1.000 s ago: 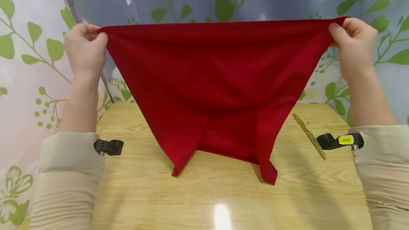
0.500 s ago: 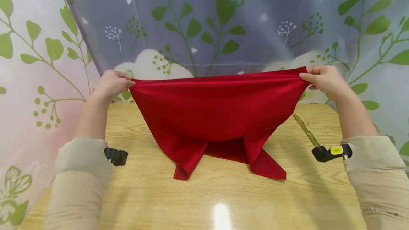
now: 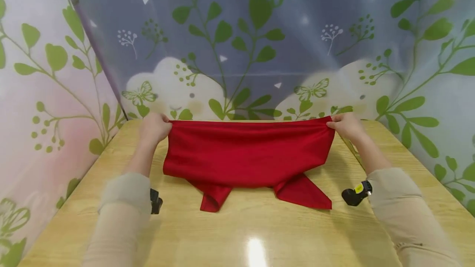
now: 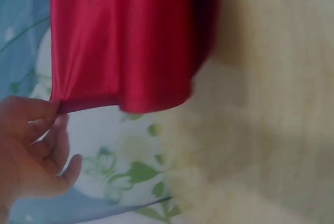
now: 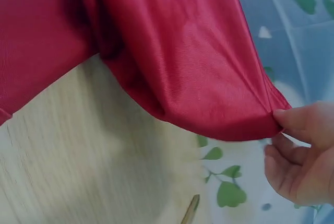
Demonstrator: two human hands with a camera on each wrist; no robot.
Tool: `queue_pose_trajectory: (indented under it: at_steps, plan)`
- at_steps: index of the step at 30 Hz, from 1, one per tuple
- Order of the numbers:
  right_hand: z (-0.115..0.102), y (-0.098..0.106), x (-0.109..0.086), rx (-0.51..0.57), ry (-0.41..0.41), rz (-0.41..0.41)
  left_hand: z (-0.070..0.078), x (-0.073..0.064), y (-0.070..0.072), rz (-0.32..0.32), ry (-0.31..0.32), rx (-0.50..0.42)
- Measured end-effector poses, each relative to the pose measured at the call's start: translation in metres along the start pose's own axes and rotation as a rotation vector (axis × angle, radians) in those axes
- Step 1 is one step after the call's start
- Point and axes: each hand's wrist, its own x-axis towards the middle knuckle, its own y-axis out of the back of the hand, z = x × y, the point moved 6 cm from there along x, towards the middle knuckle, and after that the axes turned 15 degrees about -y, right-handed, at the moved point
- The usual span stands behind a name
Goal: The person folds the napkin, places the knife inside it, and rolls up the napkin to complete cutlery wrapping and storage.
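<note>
A red cloth is stretched between both hands, its top edge level with the far end of the table. My left hand pinches the upper left corner between thumb and finger; the left wrist view shows the grip on the cloth up close. At the upper right corner, my right hand pinches the cloth in the same way. The middle of the cloth sags in a fold, and its two lower corners lie on the wooden table. In the right wrist view the cloth billows below the pinched corner.
A gold-coloured table knife lies on the right side of the table, partly hidden by the right arm; its tip shows in the right wrist view. A curtain printed with leaves and butterflies hangs behind the table and at both sides.
Both hands have come down from high in front of the curtain to near tabletop height and moved closer together. The cloth has lowered with them and folded over itself.
</note>
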Motion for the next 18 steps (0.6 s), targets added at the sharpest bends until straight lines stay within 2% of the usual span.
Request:
queue_pose_trajectory:
  at_steps: [5, 9, 11, 14, 16, 18]
  plan:
    - [0.0, -0.004, 0.008, -0.11, -0.009, 0.122, -0.004, 0.005, -0.02, 0.016, 0.039, 0.03]
    - [-0.001, -0.008, 0.013, -0.073, -0.042, 0.138, -0.006, 0.009, -0.025, 0.032, 0.112, -0.022]
    - [0.001, -0.01, 0.017, 0.007, -0.084, 0.129, -0.007, 0.011, -0.025, 0.047, 0.167, -0.044]
    - [0.001, -0.011, 0.025, 0.215, -0.15, 0.101, -0.007, 0.016, -0.024, 0.083, 0.244, -0.099]
    - [-0.002, -0.01, 0.03, 0.365, -0.179, 0.075, -0.008, 0.019, -0.02, 0.127, 0.279, -0.147]
    - [-0.007, -0.009, 0.032, 0.471, -0.192, 0.052, -0.008, 0.023, -0.015, 0.171, 0.303, -0.175]
